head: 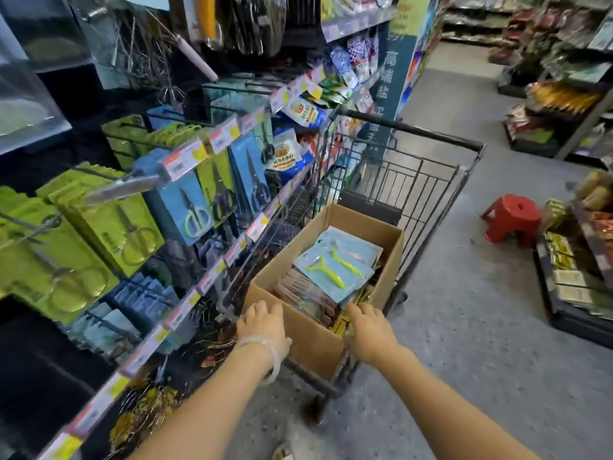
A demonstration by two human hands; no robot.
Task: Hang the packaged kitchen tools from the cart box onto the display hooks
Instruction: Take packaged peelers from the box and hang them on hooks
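Note:
A cardboard box [305, 340] sits in a black wire shopping cart [431, 180]. Inside it lie light-blue packages with yellow-green peelers [335, 263] on top and darker packaged tools [305, 290] below. My left hand [262, 322] rests on the box's near left rim, fingers straight. My right hand [368, 323] reaches over the near right rim toward the packages; its fingertips are hidden among them. Display hooks [109, 190] on the left hold packaged scissors in green and blue cards.
Shelving with price tags [185, 161] runs along the left, close to the cart. A red plastic stool [512, 222] stands on the grey floor to the right. Low racks of goods [577, 277] line the right side. Open floor lies between cart and racks.

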